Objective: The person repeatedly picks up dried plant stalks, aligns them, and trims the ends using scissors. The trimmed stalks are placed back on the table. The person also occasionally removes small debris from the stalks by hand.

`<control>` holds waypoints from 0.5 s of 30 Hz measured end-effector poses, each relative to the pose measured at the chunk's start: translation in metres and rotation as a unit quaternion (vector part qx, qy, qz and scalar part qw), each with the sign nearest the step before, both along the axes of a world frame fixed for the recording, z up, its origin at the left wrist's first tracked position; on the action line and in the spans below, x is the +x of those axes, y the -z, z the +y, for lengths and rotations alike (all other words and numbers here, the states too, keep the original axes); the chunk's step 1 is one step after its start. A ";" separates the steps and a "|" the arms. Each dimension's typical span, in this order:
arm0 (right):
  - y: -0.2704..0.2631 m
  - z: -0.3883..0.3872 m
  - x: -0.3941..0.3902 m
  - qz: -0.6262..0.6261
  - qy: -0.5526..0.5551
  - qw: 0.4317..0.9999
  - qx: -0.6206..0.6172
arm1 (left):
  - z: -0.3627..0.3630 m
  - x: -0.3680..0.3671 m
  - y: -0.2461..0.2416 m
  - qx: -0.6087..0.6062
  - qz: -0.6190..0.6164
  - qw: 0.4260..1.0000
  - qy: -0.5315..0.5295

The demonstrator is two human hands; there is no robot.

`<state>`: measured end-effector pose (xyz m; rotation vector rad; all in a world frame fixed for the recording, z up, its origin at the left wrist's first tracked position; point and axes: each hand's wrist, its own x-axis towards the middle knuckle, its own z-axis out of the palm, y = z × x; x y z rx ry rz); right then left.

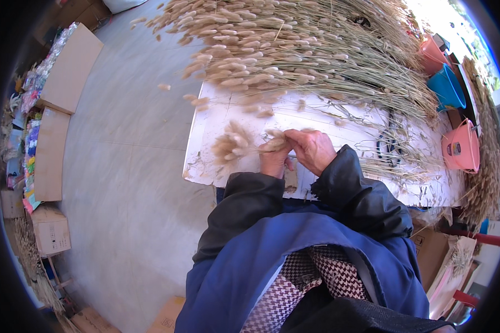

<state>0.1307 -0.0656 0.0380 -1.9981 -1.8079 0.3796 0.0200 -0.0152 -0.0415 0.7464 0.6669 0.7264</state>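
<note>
My left hand (pixel 275 160) is closed around the stems of a small bunch of dried bunny-tail grass (pixel 233 143), whose fluffy heads fan out to the left. Right beside it, my right hand (pixel 314 150) has its fingertips on a grass head (pixel 275 141) at the top of the left hand. Its thumb and fingers look pinched together there, and the stems between the hands are mostly hidden. Both hands are above the near edge of a white table (pixel 216 172). Beyond them lies a big heap of dried bunny-tail grass (pixel 250 54), heads to the left, stems to the right.
Loose stems and a dark looped cord (pixel 389 145) lie at the table's right. Pink (pixel 460 147) and blue buckets (pixel 446 87) line its right end. Cardboard boxes (pixel 50 154) with colourful contents stand left across the concrete floor (pixel 121 179). Another carton (pixel 431 249) sits below right.
</note>
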 end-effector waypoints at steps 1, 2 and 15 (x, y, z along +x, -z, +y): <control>0.001 -0.003 -0.004 0.006 -0.001 1.000 -0.001 | -0.001 0.001 0.001 0.001 -0.015 1.000 -0.016; 0.003 -0.007 -0.007 0.011 0.000 1.000 -0.002 | -0.001 0.003 0.003 0.002 -0.030 0.999 -0.031; 0.024 -0.017 0.062 -0.091 0.097 0.989 -0.065 | 0.002 0.001 -0.007 -0.039 -0.001 0.999 0.001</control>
